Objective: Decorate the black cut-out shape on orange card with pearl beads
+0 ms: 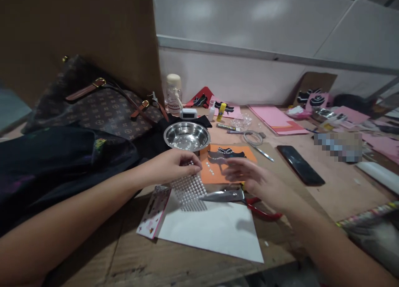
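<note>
My left hand (183, 165) pinches the top edge of a sheet of pearl beads (190, 189), which hangs over a white paper (208, 231) and a pink-edged packet (155, 212). To its right, my right hand (249, 174) is blurred, fingers apart, with nothing seen in it. Beneath and behind its fingers lies an orange card (215, 176) with a black cutout (235, 153) partly lined with pearls; a few loose pearls (210, 169) rest on the card. Scissors with red handles (229, 195) lie on the white paper's upper edge, just below my right hand.
A steel bowl (187, 137) stands behind my left hand. Bags (115, 108) fill the left side. A phone (299, 164) and pink sheets (274, 118) lie to the right. A bottle (173, 93) and a yellow glue stick (221, 111) stand at the back.
</note>
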Available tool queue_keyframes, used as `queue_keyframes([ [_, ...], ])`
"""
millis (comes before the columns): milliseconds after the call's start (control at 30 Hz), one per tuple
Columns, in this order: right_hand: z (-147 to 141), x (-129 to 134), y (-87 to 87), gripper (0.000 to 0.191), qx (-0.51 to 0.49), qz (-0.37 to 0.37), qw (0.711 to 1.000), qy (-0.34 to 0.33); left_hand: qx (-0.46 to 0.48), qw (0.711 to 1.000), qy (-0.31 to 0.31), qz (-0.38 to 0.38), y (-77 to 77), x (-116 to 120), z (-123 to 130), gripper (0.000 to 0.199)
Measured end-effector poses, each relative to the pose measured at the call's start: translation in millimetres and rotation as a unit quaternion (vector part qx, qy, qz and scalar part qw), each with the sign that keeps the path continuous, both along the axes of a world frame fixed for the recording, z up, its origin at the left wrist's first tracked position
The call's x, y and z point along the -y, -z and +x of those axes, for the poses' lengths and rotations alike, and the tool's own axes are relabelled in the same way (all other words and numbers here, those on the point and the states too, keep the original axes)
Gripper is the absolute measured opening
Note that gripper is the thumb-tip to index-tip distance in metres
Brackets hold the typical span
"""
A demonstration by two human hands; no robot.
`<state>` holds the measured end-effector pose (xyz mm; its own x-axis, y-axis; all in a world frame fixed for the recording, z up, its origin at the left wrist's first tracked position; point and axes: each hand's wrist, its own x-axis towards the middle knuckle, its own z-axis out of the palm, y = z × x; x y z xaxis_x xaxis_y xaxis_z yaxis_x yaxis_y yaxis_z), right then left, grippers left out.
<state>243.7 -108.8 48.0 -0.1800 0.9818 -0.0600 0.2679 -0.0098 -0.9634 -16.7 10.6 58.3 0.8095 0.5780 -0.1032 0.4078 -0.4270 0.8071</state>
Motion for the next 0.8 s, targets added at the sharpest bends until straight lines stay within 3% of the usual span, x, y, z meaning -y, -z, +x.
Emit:
queue_keyframes([
  [100,-11.0,-27.7,4.6,0.043,-0.044,-0.083,0.995,-0.022,0.029,0.999,-0.030,-0.023,3.4,2.6,10.4,0.027],
  [200,-9.5,-46.2,7.1,0.033,-0.060,-0.091,0.993,-0.037,0.040,0.998,-0.047,-0.008,1.6,-0.3,26.3,0.024],
  [267,-4.2,-55.3,-1.4,0.030,-0.072,-0.080,0.993,-0.055,0.054,0.997,-0.055,0.005,-5.8,-4.6,37.2,0.023],
  [333,2.9,-63.4,-20.4,0.029,-0.078,-0.059,0.993,-0.073,0.077,0.994,-0.070,0.020,-18.8,-8.5,45.6,0.022],
  [467,12.9,-72.6,-75.0,0.028,-0.068,0.001,0.993,-0.097,0.162,0.981,-0.101,0.026,-50.2,-6.7,51.7,0.020],
  [567,10.3,-72.0,-103.2,0.019,-0.030,0.065,0.994,-0.080,0.217,0.972,-0.091,0.017,-63.5,2.2,51.1,0.024],
  [667,3.2,-71.5,-107.2,0.013,0.004,0.109,0.992,-0.058,0.243,0.965,-0.094,0.007,-63.7,9.1,50.4,0.029],
  [800,-0.8,-75.2,-93.0,0.011,0.035,0.116,0.992,-0.035,0.250,0.963,-0.104,-0.012,-55.7,9.3,50.1,0.026],
])
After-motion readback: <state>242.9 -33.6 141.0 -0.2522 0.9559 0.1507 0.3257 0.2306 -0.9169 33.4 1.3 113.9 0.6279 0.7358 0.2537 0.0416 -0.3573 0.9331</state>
